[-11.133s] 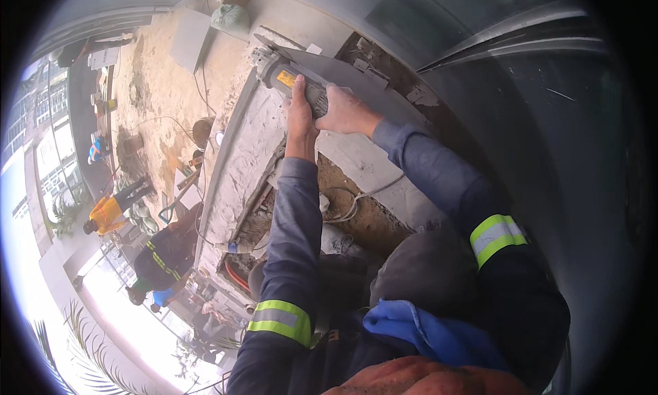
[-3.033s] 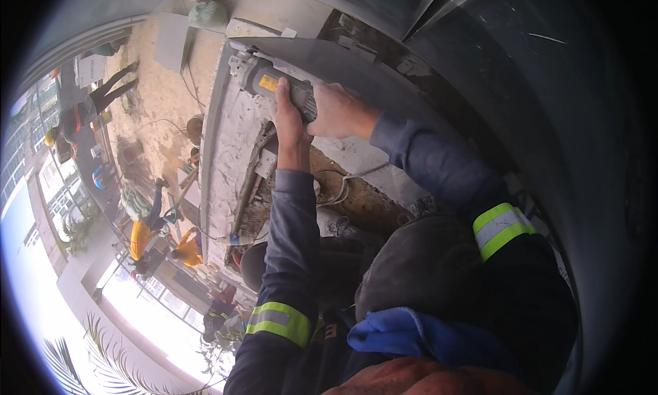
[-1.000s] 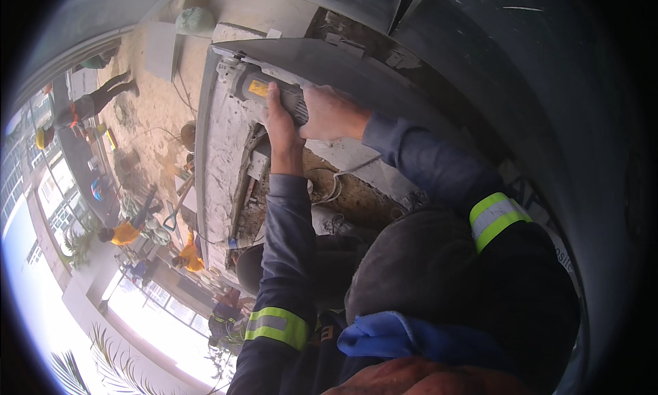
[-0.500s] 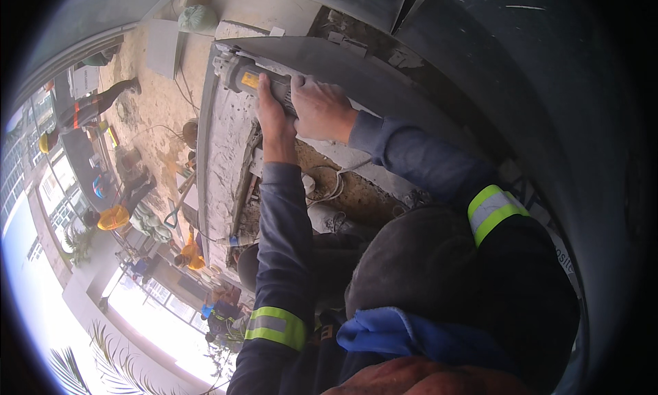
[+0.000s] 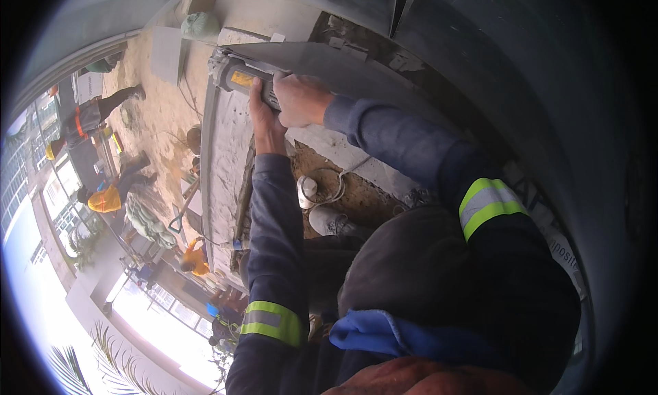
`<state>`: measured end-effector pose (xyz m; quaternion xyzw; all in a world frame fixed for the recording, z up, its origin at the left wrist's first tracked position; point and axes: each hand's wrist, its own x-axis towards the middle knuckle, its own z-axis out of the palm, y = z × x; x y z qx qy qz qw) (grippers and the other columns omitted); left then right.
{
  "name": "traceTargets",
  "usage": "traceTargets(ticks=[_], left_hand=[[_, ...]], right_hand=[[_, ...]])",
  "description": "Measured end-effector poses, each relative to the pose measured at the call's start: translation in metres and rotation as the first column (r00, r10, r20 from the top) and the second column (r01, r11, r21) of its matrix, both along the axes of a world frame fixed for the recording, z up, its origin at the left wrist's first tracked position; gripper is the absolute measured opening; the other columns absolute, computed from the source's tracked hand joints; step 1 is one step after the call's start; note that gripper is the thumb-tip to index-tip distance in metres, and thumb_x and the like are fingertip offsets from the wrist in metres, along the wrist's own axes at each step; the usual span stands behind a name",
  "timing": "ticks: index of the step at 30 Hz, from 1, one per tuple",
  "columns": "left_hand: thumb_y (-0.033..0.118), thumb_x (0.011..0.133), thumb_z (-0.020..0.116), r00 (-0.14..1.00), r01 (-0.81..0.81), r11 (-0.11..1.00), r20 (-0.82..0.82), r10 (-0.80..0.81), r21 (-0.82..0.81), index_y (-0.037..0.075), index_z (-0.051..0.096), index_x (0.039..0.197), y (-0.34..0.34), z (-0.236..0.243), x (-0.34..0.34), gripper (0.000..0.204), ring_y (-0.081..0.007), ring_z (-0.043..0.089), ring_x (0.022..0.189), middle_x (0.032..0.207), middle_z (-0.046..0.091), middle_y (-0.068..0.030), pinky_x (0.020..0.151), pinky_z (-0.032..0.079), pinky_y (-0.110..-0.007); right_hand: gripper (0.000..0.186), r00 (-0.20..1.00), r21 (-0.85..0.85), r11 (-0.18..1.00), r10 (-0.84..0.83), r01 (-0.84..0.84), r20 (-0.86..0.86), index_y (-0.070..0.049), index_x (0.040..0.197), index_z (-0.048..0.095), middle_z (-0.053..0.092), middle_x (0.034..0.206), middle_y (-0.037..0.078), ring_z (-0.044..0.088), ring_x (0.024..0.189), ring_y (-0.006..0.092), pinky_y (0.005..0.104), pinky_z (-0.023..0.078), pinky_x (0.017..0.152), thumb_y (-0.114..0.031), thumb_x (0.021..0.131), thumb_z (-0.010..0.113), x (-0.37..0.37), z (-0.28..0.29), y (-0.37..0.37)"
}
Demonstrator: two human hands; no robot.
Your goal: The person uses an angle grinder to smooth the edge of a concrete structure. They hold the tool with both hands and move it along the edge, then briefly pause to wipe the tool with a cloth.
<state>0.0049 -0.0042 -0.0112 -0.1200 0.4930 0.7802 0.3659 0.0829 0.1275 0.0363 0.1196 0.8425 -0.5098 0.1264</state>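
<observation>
Both hands are wrapped round a grey angle grinder [image 5: 221,69] with a yellow label on its body. My left hand [image 5: 264,117] supports the body from the near side, thumb lying up along it. My right hand [image 5: 299,99] grips the rear part, its fingers curled in. The grinder's head lies over the corner where a pale concrete ledge [image 5: 229,124] meets a dark grey panel [image 5: 308,59]. Its disc cannot be made out clearly.
A cable [image 5: 340,182] and a small white container [image 5: 307,189] lie beside my shoe [image 5: 332,221]. To the left, people work: one in a dark vest [image 5: 83,118], one in yellow [image 5: 106,199]. A shovel handle [image 5: 177,220] leans near the ledge.
My hands and the grinder have shifted a little to the left along the panel's edge. Both are still closed on the tool. The people at left have moved slightly.
</observation>
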Motion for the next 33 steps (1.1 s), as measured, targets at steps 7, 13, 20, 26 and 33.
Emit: traceTargets(ticks=[7,13,20,26,33], left_hand=[[0.034,0.099,0.059,0.998,0.000,1.000,0.070,-0.002,0.023,-0.007,0.057,0.124,0.004,0.001,0.007,0.048,-0.0317,0.071,0.102,0.113,0.070,-0.0224,0.096,0.057,-0.043],[0.034,0.100,0.057,0.999,-0.008,0.999,0.039,0.010,-0.052,-0.007,0.059,0.119,0.018,0.023,0.033,0.046,-0.0302,0.071,0.099,0.109,0.071,-0.0214,0.093,0.058,-0.041],[0.037,0.101,0.054,1.000,0.002,0.997,0.028,0.000,-0.078,-0.005,0.052,0.131,0.018,0.018,0.052,0.052,-0.0329,0.069,0.106,0.119,0.068,-0.0233,0.097,0.056,-0.044],[0.038,0.100,0.056,0.999,-0.026,0.998,0.027,0.028,-0.065,-0.006,0.052,0.133,0.015,0.012,0.063,0.054,-0.0334,0.068,0.108,0.121,0.068,-0.0237,0.099,0.055,-0.044],[0.040,0.099,0.054,0.998,-0.002,0.997,0.067,0.007,-0.078,-0.007,0.051,0.134,0.018,0.020,0.067,0.059,-0.0355,0.066,0.112,0.122,0.066,-0.0258,0.103,0.052,-0.046]], right_hand=[[0.070,1.000,0.018,0.999,-0.027,0.027,0.001,0.023,0.128,0.046,0.070,0.105,0.033,0.072,0.102,0.0411,0.0450,0.059,0.088,-0.007,0.070,0.073,0.004,-0.002,0.001],[0.067,1.000,0.031,0.999,-0.017,0.018,-0.017,0.023,0.124,0.050,0.071,0.103,0.033,0.073,0.101,0.0415,0.0440,0.059,0.088,-0.006,0.069,0.073,0.021,0.004,0.006],[0.061,0.997,0.038,0.997,-0.058,0.060,-0.050,0.019,0.119,0.051,0.070,0.095,0.033,0.072,0.093,0.0447,0.0475,0.059,0.083,-0.008,0.069,0.072,0.047,0.003,0.007],[0.061,0.995,0.038,0.996,-0.077,0.079,-0.061,0.021,0.119,0.050,0.070,0.093,0.032,0.074,0.090,0.0429,0.0473,0.059,0.080,-0.006,0.069,0.071,0.059,0.008,0.006],[0.063,0.990,0.083,0.992,-0.081,0.091,-0.116,0.027,0.118,0.049,0.070,0.088,0.031,0.075,0.086,0.0415,0.0453,0.060,0.075,-0.004,0.068,0.072,0.064,0.010,0.006]])
